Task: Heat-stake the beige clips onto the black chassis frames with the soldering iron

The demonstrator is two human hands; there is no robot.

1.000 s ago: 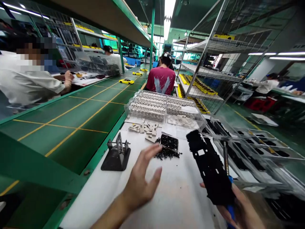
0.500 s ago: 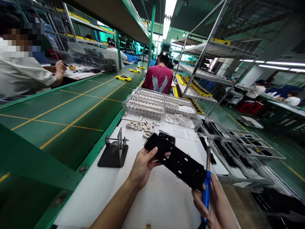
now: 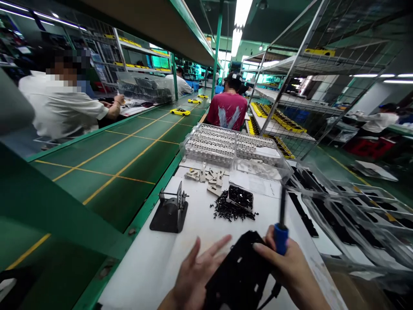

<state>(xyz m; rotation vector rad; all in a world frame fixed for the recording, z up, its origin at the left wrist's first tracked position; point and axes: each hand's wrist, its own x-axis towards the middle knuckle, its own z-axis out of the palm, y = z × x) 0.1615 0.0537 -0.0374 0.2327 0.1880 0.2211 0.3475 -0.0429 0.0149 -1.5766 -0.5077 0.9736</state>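
Observation:
My right hand (image 3: 290, 262) grips a blue-handled soldering iron (image 3: 281, 237), its metal shaft pointing up and its cord hanging below. The same hand pinches a flat black plastic plate (image 3: 240, 271), tilted toward me, thumb on its face. My left hand (image 3: 200, 267) is open beside the plate's left edge, fingers spread; whether its palm touches the plate I cannot tell. Beyond the hands, small black parts (image 3: 222, 209) lie heaped around a black tray (image 3: 241, 197). Loose pale metal pieces (image 3: 211, 176) lie behind them.
A black stand (image 3: 171, 211) with a metal bracket is at the table's left. Clear trays of pale parts (image 3: 213, 142) stand at the back, bagged black panels (image 3: 335, 215) to the right. Left runs a green conveyor (image 3: 129, 159) with yellow toy cars (image 3: 180, 112). Co-workers sit ahead and left.
My left hand has let go of the plate and spread its fingers. The plate has come nearer and turned steeper in my right hand. My view has swung left, uncovering the black parts.

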